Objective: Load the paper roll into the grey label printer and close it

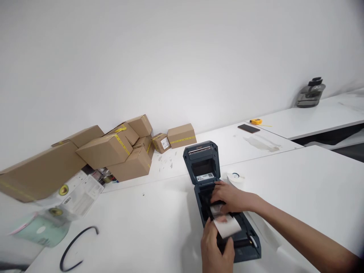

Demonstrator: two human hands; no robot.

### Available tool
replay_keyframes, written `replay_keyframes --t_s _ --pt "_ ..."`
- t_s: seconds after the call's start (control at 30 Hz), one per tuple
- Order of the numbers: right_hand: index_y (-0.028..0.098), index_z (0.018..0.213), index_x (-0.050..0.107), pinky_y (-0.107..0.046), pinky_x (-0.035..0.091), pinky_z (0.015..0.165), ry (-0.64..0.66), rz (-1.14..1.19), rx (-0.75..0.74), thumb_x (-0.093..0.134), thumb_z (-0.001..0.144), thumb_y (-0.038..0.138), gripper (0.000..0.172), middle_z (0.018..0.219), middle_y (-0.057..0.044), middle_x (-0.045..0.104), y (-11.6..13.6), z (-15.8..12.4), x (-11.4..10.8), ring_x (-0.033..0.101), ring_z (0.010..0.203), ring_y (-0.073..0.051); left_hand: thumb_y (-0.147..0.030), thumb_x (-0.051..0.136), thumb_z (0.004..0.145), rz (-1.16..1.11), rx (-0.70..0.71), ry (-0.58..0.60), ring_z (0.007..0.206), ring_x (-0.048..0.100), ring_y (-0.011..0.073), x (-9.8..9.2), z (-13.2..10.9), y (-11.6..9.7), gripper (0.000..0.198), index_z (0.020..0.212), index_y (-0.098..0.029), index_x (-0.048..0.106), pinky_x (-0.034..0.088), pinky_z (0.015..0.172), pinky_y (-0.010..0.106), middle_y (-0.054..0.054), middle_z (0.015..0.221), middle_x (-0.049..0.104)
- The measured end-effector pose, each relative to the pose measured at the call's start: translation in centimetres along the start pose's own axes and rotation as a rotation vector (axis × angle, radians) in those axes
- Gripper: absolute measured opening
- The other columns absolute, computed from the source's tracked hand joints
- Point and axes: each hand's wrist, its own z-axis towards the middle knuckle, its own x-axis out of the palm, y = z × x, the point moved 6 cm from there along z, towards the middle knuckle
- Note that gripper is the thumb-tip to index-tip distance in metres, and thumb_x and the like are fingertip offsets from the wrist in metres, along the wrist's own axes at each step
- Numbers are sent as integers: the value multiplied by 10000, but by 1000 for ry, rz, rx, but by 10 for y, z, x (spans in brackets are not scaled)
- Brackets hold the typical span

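A dark blue label printer [202, 163] sits on the white table [142, 223] with its lid raised. My right hand [230, 198] reaches into the open bay, fingers curled on the white label roll inside. A strip of white label paper [227, 226] runs out toward the front of the printer. My left hand [214, 246] grips the printer's front edge and pinches the near end of that strip. Just right of the printer lies a small white tape roll [236, 176].
Several cardboard boxes [113, 151] are piled against the wall at back left, with plastic mailer bags [71, 197] and a pale green bag [42, 229] in front. A black cable [75, 242] lies near the front. A phone [248, 128], yellow tape measure [256, 121] and grey appliance [310, 93] sit farther right.
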Motion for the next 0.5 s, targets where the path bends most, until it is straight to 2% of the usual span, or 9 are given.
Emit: replay_keyframes --t_s 0.07,0.1,0.17,0.23,0.3,0.33,0.4,0.5 --pt "273 980 783 -378 490 893 -81 122 16 719 795 259 196 968 -31 786 8 -7 -31 701 938 -245 -39 576 761 37 175 -55 844 716 189 0 -4 -13 285 904 -252 700 504 1045 448 19 856 757" --pt "273 987 776 -357 509 849 -189 203 40 678 853 304 169 969 -28 783 11 -11 -51 704 923 -234 -48 580 789 59 255 -87 791 706 171 -1 -6 -19 235 835 -253 686 504 1041 450 1 799 743" --pt "271 973 758 -350 527 827 -519 326 85 608 926 381 193 966 -33 771 14 -19 -92 701 916 -224 -64 572 834 109 372 -155 746 693 153 -3 -13 -27 218 802 -253 676 514 1019 435 -12 759 732" --pt "280 1022 732 -385 517 908 -846 326 109 580 948 436 230 1043 -45 752 12 -26 -125 677 1012 -236 -79 535 868 153 442 -191 729 686 149 -5 -20 -33 237 820 -255 686 521 1004 419 -9 752 731" --pt "303 1152 691 -441 466 1022 -1015 290 147 564 952 486 299 1205 -53 708 4 -22 -141 612 1169 -255 -103 480 898 178 469 -192 738 691 156 -6 -27 -35 272 837 -252 700 534 984 407 5 764 740" --pt "317 1229 655 -467 430 1071 -1029 306 182 543 956 521 359 1300 -52 667 -4 -15 -144 565 1247 -262 -115 459 908 186 466 -187 755 698 163 -6 -30 -36 293 840 -253 707 541 974 403 14 775 747" --pt "328 1341 584 -496 361 1141 -963 446 263 465 966 606 481 1439 -40 579 -21 4 -143 484 1354 -263 -147 445 924 197 435 -176 799 709 183 -5 -36 -37 313 844 -264 724 550 962 406 29 797 759" --pt "273 1318 612 -488 333 1162 -806 715 337 335 974 686 605 1401 -47 615 -36 27 -134 516 1331 -261 -193 488 925 208 348 -156 811 706 206 -3 -43 -34 292 836 -303 743 544 966 426 37 803 764"
